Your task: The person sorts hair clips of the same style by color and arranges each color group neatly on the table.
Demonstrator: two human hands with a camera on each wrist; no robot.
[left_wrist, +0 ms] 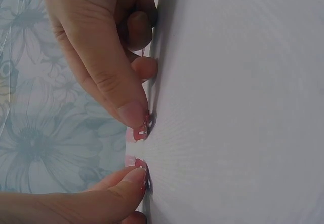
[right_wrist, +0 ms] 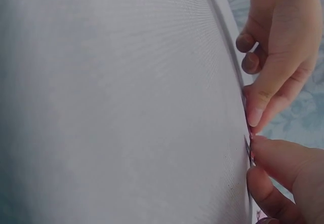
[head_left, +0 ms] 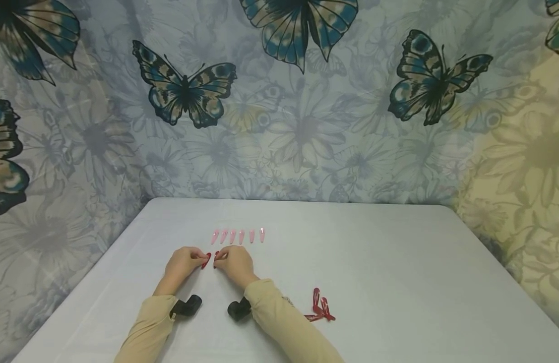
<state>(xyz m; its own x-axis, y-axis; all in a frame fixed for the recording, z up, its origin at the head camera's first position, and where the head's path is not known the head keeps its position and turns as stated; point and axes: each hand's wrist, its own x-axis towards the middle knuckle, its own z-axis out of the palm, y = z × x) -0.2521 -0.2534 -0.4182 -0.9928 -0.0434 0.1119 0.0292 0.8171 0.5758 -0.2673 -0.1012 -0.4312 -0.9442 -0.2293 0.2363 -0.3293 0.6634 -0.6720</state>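
My left hand (head_left: 181,264) pinches a red snap hair clip (head_left: 207,260) between thumb and finger, low over the white table. Just to its right, my right hand (head_left: 237,263) pinches another red snap hair clip (head_left: 216,253), mostly covered by the fingers. A small gap separates the two clips. In the left wrist view the right hand's clip (left_wrist: 140,132) is above and the left hand's clip (left_wrist: 142,166) below, near the tabletop. Beyond both hands, several pink snap hair clips (head_left: 232,236) lie in a row. Whether the red clips touch the table, I cannot tell.
Several loose red hair clips (head_left: 323,307) lie in a small heap beside the right forearm, which partly hides them. A black wrist camera (head_left: 188,306) sits on the left wrist, another black camera (head_left: 239,309) on the right. The white table (head_left: 397,262) meets a butterfly-patterned backdrop (head_left: 306,151) behind.
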